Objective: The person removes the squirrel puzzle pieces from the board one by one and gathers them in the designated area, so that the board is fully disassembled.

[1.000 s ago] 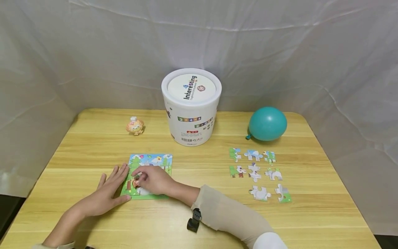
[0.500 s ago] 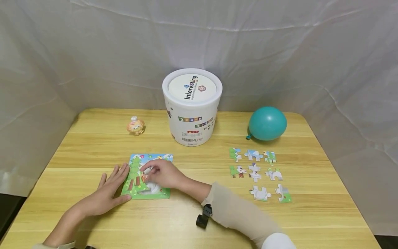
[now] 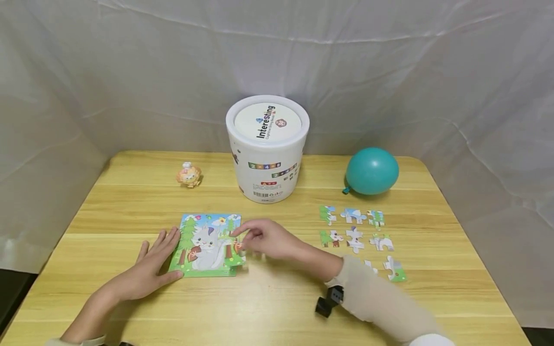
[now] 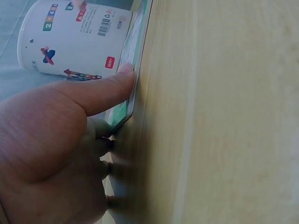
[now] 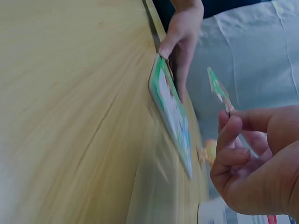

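Observation:
A square puzzle board with a picture of a grey-white squirrel among trees lies left of the table's middle. My left hand rests at its left side with straight fingers, and in the left wrist view the thumb touches the board's edge. Between thumb and forefinger my right hand pinches a puzzle piece showing green grass and a brown trunk. That piece is raised over the board's right edge, tilted in the right wrist view. Several loose puzzle pieces lie in rows at the right; my right sleeve partly covers one.
A white lidded bucket stands at the back middle. A teal balloon sits behind the loose pieces, and a small orange figurine stands at the back left. Grey cloth hangs behind the table.
My right hand has moved right across the board with the puzzle piece, uncovering the squirrel picture. My left hand has stayed where it was.

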{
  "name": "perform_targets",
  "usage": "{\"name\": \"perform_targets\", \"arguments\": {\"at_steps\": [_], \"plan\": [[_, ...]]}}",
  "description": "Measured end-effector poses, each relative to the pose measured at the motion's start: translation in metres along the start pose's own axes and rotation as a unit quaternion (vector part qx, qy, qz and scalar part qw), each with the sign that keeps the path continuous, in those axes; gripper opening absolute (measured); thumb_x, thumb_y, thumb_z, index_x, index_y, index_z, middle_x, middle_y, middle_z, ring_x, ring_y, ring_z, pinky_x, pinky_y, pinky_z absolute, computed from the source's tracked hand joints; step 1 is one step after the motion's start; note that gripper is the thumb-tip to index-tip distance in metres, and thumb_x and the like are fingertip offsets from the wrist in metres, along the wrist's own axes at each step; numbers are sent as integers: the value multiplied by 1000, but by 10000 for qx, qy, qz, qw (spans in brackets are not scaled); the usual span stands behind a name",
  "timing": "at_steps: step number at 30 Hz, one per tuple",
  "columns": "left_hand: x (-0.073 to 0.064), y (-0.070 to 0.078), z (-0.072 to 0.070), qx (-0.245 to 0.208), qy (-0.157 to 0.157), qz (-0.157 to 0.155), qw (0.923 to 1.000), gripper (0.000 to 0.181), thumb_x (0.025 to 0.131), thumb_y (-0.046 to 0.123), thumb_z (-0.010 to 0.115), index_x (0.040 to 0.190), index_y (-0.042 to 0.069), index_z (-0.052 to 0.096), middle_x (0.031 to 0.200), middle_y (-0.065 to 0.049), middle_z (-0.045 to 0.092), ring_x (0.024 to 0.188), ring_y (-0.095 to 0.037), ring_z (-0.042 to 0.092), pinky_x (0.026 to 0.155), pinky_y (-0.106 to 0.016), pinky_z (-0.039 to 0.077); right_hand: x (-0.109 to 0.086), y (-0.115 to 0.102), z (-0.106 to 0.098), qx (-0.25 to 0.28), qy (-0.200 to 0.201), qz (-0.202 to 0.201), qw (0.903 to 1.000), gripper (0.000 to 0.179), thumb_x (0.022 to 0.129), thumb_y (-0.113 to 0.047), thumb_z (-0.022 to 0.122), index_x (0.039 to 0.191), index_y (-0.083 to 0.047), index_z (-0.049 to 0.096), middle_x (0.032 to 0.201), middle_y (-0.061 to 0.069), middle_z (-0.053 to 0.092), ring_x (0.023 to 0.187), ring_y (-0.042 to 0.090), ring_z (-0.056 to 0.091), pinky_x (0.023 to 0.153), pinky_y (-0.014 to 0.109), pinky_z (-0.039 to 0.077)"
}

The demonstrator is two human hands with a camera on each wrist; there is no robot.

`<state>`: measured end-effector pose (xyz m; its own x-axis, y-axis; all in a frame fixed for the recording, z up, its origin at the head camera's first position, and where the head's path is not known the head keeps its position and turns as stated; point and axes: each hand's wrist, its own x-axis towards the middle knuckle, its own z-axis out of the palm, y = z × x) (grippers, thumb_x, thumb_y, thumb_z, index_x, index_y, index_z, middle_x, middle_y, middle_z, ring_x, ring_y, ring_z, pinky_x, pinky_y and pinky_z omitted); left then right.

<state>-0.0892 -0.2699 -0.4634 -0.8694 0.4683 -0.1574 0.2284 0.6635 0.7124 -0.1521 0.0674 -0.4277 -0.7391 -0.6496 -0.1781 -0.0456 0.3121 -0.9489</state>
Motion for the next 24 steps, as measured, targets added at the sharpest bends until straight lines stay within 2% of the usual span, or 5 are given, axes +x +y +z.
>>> {"name": "perform_targets", "arguments": {"at_steps": [7, 14, 24], "plan": [[-1, 1, 0, -36, 9, 20, 10000, 94, 99, 31, 67, 162, -3, 5, 166, -30, -2, 151, -49, -14, 111, -64, -25, -35, 22, -44, 4, 11, 253, 9997, 30, 97, -7, 67, 127, -8, 69, 98, 18, 73, 82, 40, 65, 67, 34, 53], [-1, 0, 0, -36, 17, 25, 10000, 94, 99, 31, 67, 162, -2, 5, 166, -30, -2, 151, -48, -14, 111, -64, -25, -75, 40, -82, -213, 256, 649, 9973, 31, 98, -13, 68, 128, -7, 68, 98, 17, 71, 78, 30, 64, 67, 34, 54], [-1, -1, 0, -21, 35, 30, 10000, 93, 100, 30, 66, 162, -2, 5, 166, -30, -2, 151, -48, -14, 111, -64, -24, -120, 58, -115, -414, 196, 663, 9967, 30, 100, -9, 64, 129, -1, 65, 98, 20, 71, 71, 17, 58, 61, 27, 49]]}}
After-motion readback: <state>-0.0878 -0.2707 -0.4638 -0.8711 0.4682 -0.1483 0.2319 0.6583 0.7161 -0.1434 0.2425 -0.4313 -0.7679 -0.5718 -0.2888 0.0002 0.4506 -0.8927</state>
